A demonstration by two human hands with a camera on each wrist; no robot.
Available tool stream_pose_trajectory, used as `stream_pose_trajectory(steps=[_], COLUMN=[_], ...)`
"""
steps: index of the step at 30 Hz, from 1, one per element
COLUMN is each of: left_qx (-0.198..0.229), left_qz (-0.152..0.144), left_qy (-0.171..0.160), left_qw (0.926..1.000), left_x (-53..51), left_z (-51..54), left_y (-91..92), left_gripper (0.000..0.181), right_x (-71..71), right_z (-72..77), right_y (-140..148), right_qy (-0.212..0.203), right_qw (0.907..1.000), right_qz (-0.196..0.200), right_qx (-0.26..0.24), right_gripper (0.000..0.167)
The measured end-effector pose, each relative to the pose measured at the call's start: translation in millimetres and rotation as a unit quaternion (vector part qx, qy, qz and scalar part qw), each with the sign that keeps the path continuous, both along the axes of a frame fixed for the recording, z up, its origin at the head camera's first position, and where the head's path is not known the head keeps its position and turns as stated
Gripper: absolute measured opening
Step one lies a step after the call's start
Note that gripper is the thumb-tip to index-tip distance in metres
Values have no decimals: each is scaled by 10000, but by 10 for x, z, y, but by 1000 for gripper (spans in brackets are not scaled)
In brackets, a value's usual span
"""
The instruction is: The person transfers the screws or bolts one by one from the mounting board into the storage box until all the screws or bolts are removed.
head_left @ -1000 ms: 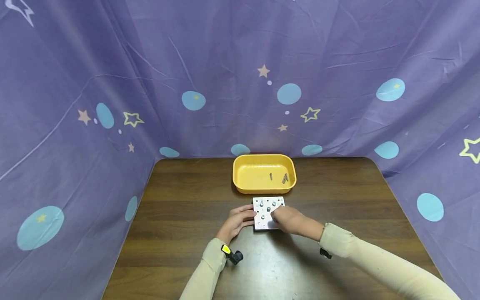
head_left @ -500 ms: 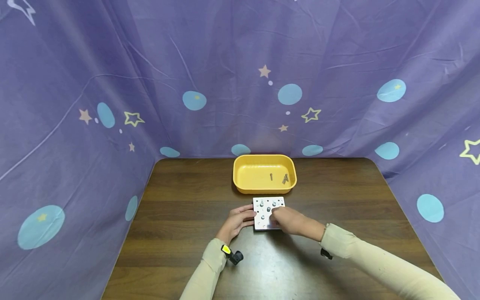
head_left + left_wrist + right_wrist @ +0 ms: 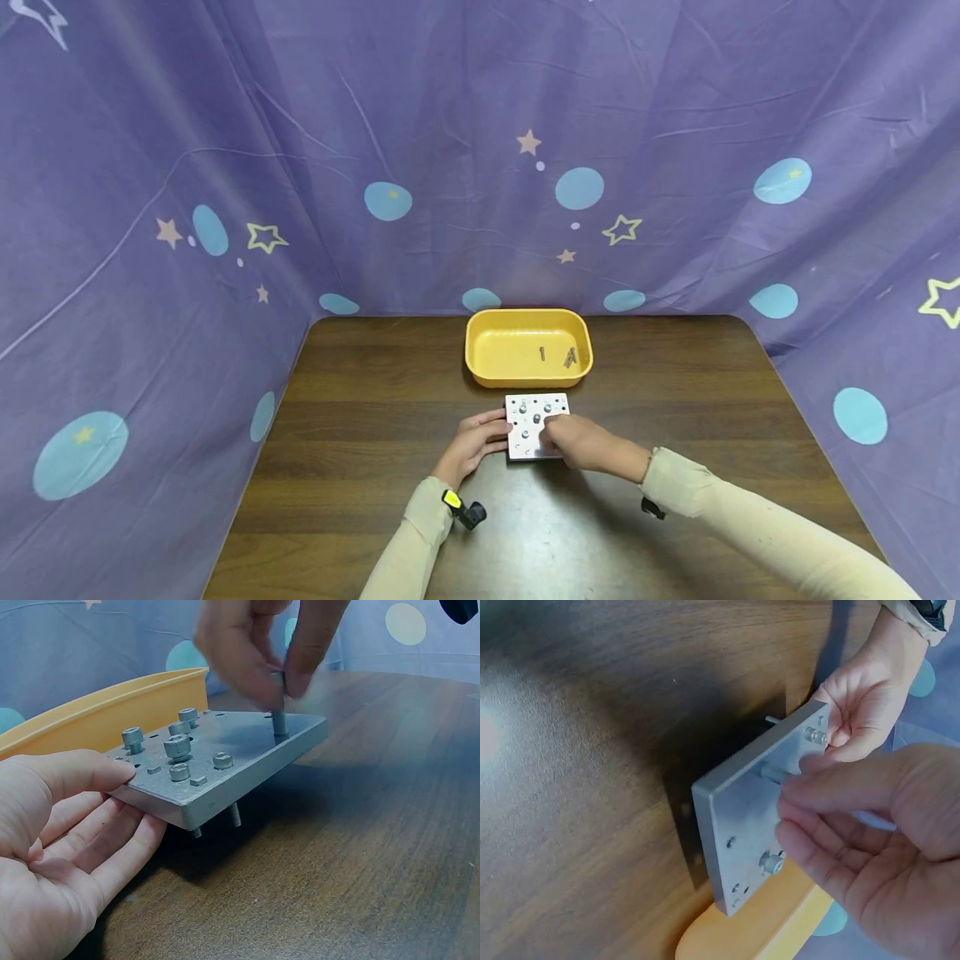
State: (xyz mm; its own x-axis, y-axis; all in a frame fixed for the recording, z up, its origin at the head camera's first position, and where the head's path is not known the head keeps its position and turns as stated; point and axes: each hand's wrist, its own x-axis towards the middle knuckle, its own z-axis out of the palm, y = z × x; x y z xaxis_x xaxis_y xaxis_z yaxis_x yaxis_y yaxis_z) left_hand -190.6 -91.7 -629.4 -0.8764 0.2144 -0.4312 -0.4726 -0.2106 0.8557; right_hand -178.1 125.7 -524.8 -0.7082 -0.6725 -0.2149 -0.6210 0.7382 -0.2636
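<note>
A flat metal plate (image 3: 525, 452) with several holes is held a little above the table. Several socket-head bolts (image 3: 178, 747) stand in it, and threaded ends (image 3: 235, 814) stick out below. At its left edge my left hand (image 3: 471, 446) grips the plate, thumb on top and fingers underneath. My right hand (image 3: 581, 440) is over the plate's right side, pinching an upright bolt (image 3: 280, 724) between thumb and fingers. That bolt's lower end meets a hole in the plate; the fingers cover its head in the right wrist view.
Behind the plate stands a yellow tray (image 3: 495, 350) with a few loose bolts (image 3: 571, 357) in its right part. Everything is on a brown wooden table (image 3: 360, 467). A purple patterned curtain (image 3: 450, 125) hangs around the table's back and sides.
Hardly anything differs. The right hand's fingers shift slightly around the bolt; the plate, the left hand and the tray stay in place.
</note>
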Motion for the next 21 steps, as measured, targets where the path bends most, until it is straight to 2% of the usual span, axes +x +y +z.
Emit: stream_pose_trajectory(steps=[3, 5, 11, 13, 16, 19, 21], left_qx=[-34, -36, -24, -26, -9, -20, -16], left_qz=[8, 7, 0, -1, -9, -21, -10], left_qy=[-17, -61, -65, -58, -50, -32, -23], left_qw=[10000, 10000, 10000, 10000, 10000, 10000, 10000], left_x=[-2, -2, -6, -10, -16, -20, -20], left_z=[-3, -6, -14, -14, -18, -22, -24], left_y=[3, 8, 17, 16, 11, 5, 5], left_gripper=[52, 52, 51, 51, 51, 52, 52], right_x=[3, 9, 4, 3, 12, 29, 39], right_z=[18, 34, 19, 12, -4, -9, -12], right_y=[-12, -14, 12, 12, -8, -31, -28], right_qy=[-114, -145, 179, 180, 72, 37, 102], right_qw=[9991, 9987, 9988, 9989, 9998, 9975, 9967], right_qz=[-398, -485, 370, 374, -100, -699, -800], right_qx=[89, -4, -251, -226, -153, -75, -129], right_gripper=[18, 22, 23, 21, 17, 29, 32])
